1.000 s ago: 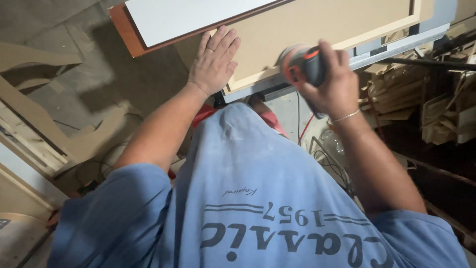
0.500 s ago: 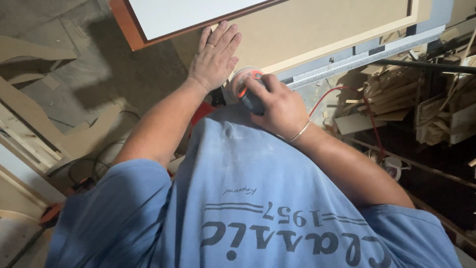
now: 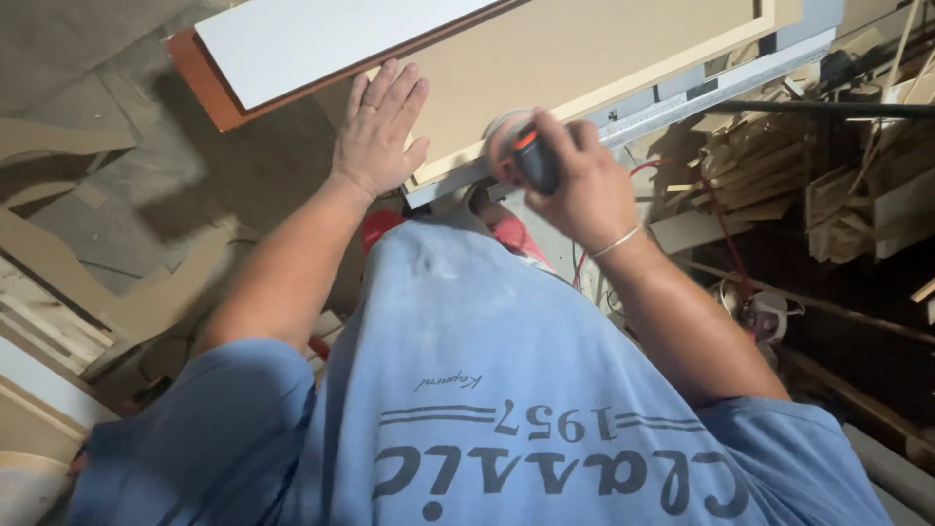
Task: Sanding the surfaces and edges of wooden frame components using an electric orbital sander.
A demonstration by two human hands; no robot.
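Gripping a small orange-and-black sander (image 3: pixel 531 161) against the beige panel's (image 3: pixel 584 58) near edge, the right hand (image 3: pixel 575 185) works while the left hand (image 3: pixel 378 131) lies flat, released, steadying it; sanding looks under way.

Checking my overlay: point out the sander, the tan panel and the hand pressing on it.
sander (image 3: pixel 534 161), head view, on its black and orange body.
tan panel (image 3: pixel 584 49), head view, on its bare flat face.
left hand (image 3: pixel 375 141), head view, on the back of the hand.

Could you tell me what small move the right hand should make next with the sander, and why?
Probably slide the sander along the near edge of the tan panel, away from the left hand. The right hand holds its pad against that edge, while the left hand lies flat on the panel's corner, steadying it.
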